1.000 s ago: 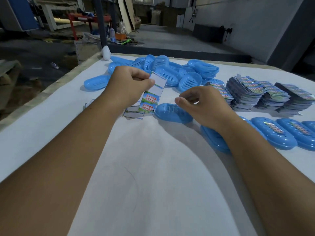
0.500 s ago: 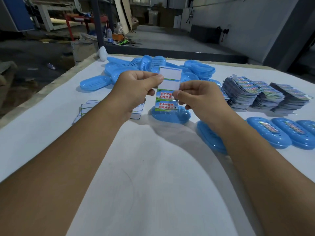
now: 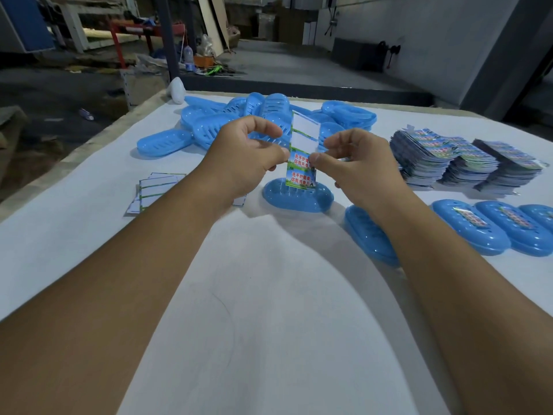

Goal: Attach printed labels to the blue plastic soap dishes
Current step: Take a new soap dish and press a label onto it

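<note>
rightmost soap dish (image 3: 543,217) cut off, empty backings (image 3: 155,188) partly hidden

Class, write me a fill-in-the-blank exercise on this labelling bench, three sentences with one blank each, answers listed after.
1. The left hand and right hand both pinch one label ____.
2. The label strip is held above a soap dish coloured ____.
3. The labelled dishes lie to the person's ____.

Missing words: strip; blue; right

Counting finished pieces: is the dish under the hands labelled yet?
Not yet. The dish shows bare blue plastic; the label strip is pinched above it by the left hand and right hand.
</note>
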Motion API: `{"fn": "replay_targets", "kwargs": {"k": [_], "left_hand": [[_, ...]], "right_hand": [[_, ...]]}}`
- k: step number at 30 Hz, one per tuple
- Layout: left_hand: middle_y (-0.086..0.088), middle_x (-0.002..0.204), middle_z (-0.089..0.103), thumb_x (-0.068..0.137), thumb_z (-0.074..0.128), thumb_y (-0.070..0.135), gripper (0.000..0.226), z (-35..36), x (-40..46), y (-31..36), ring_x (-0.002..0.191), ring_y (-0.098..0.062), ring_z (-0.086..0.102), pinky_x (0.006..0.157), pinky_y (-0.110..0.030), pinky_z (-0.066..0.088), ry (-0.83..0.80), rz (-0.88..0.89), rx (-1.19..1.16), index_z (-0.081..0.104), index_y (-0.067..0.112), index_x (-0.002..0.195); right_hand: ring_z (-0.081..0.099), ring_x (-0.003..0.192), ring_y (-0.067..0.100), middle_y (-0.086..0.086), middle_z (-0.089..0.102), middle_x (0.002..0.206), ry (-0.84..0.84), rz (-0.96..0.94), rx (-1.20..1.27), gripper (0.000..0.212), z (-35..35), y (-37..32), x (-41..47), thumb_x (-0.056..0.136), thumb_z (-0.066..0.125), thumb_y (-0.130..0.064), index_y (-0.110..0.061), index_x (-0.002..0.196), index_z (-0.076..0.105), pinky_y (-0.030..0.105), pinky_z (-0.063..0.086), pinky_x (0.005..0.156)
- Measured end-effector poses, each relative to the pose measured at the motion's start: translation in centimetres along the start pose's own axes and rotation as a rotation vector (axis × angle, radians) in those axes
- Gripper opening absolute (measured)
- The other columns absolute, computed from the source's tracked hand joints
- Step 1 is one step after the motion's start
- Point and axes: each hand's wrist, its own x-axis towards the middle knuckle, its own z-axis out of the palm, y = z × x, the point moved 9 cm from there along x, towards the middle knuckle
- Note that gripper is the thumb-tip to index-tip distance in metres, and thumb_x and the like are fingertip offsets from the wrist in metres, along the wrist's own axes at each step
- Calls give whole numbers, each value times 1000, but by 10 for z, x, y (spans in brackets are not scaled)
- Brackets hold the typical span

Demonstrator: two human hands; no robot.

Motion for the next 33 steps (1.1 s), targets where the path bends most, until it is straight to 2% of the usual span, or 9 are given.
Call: {"fn": "replay_targets", "kwargs": {"k": [3, 7, 9, 13, 18, 26, 28, 30, 33], "left_hand": [[6, 73, 73, 86, 78, 15, 24, 4, -4, 3, 57, 2, 59, 57, -12, 44, -28, 28, -13, 60, 26, 96], [5, 78, 75, 88, 77, 16, 24, 7, -7, 6, 58, 4, 59, 64, -16, 45, -30, 57, -9, 56, 26, 94], [10, 74, 74, 89, 76, 16, 24, 8, -8, 7, 60, 6, 61, 67, -20, 44, -40, 65, -3, 55, 27, 92], [14, 67, 73, 89, 77, 17, 24, 11, -9, 8, 60, 7, 61, 71, -22, 44, -59, 77, -7, 55, 26, 92], [15, 67, 72, 87, 77, 17, 26, 10, -6, 3, 57, 3, 58, 68, -22, 45, -21, 53, 16, 54, 29, 88], [3, 75, 67, 83, 77, 21, 24, -6, -3, -6, 62, -8, 55, 51, -20, 39, 117, -64, 68, 55, 29, 83], [2, 77, 67, 83, 77, 21, 24, -10, -2, -10, 61, -8, 54, 49, -21, 36, 135, -92, 87, 55, 29, 83], [1, 80, 69, 83, 76, 22, 23, -14, 0, -13, 62, -9, 55, 48, -19, 36, 146, -118, 102, 55, 29, 83], [-4, 95, 70, 83, 77, 23, 23, -21, 3, -18, 75, -15, 61, 51, -23, 38, 170, -140, 143, 55, 28, 84]], "right_hand": [[47, 51, 2, -9, 67, 62, -66, -29, -43, 18, 7, -4, -4, 84, 83, -31, -20, 75, 72, 18, 38, 50], [45, 60, 12, 21, 68, 76, -140, -76, -9, 22, 15, -14, -12, 85, 78, -41, -24, 70, 79, 23, 35, 53], [44, 62, 16, 26, 65, 79, -153, -92, -5, 23, 17, -19, -14, 85, 76, -48, -34, 67, 79, 25, 35, 55], [47, 62, 15, 24, 67, 81, -144, -77, -10, 25, 16, -21, -15, 85, 77, -45, -29, 66, 78, 26, 37, 54], [49, 62, 11, 9, 72, 74, -125, -33, 10, 17, 13, -17, -14, 86, 76, -29, -19, 74, 80, 25, 40, 57], [50, 55, 2, -8, 72, 67, -95, 35, 24, 19, 8, -6, -9, 88, 75, -30, -17, 74, 80, 17, 43, 55], [50, 57, 6, -3, 70, 67, -87, 49, 18, 21, 7, -4, -7, 87, 76, -32, -14, 75, 79, 22, 44, 57], [48, 61, 12, 12, 71, 75, -82, 63, 24, 23, 6, -2, -7, 84, 76, -33, -12, 76, 79, 29, 43, 59], [46, 62, 18, 23, 69, 80, -62, 92, 37, 26, 4, 1, -7, 78, 76, -38, -13, 72, 78, 35, 41, 61]]}}
